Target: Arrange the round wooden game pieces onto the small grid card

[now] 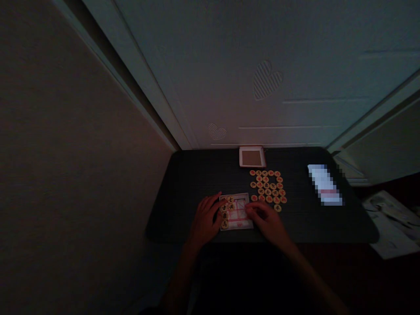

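Observation:
A shallow white box [238,227] lies at the front of the dark table, with red lines on its inner bottom. Several round Chinese chess pieces [225,224] sit in two columns along its left side. My left hand [205,218] rests against the box's left edge, fingers stretched and apart, fingertips over the upper pieces. Over the right side of the box is my right hand [265,218], thumb and fingers pinched together. Whatever is between those fingertips is too dark and small to make out.
Loose chess pieces [267,186] with red or dark characters lie in rough rows right of the box. Behind them, against the white panel, stands a box lid [252,158]. A lit phone-like screen [324,184], pixelated, lies at the right of the table [197,170].

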Demonstrator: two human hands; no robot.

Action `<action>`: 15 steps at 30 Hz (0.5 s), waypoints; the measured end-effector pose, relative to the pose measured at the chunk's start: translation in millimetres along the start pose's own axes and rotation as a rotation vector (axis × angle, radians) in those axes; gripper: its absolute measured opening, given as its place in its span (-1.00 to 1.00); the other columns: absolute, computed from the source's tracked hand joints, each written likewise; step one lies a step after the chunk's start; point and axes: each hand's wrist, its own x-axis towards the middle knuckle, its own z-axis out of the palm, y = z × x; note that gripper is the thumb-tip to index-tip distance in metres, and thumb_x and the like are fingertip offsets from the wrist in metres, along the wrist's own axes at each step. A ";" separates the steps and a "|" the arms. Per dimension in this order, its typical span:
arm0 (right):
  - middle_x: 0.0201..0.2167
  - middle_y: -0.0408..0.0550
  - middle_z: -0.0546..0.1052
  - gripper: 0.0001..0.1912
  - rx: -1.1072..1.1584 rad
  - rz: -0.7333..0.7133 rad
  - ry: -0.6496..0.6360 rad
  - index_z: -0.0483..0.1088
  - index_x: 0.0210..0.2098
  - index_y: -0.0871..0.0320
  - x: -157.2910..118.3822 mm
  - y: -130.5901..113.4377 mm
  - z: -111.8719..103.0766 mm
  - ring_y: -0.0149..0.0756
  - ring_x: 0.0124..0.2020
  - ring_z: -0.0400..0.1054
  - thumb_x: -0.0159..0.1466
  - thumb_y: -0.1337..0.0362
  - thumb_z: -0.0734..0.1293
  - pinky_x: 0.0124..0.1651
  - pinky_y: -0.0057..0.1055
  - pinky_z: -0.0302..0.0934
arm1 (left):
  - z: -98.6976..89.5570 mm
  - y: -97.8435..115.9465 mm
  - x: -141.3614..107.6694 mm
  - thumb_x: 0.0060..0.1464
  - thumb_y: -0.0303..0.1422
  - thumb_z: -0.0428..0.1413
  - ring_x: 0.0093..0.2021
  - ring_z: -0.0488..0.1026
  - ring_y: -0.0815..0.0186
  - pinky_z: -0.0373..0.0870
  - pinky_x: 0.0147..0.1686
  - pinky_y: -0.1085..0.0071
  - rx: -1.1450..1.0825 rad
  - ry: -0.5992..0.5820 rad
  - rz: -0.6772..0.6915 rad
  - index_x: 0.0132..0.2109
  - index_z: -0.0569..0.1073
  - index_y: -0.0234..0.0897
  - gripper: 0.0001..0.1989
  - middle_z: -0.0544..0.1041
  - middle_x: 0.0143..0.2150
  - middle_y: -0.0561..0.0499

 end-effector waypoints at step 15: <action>-0.10 0.02 0.62 -0.74 -0.270 -0.272 -0.049 0.54 -0.03 0.09 9.2 -11.0 35.1 -0.19 -0.05 0.50 0.39 0.37 0.25 0.08 -0.20 0.35 | 2.0 0.6 -0.1 0.30 -0.38 0.03 0.35 0.28 0.08 0.16 0.37 -0.09 0.037 0.005 -0.007 0.26 0.37 -0.11 -0.59 0.33 0.39 -0.06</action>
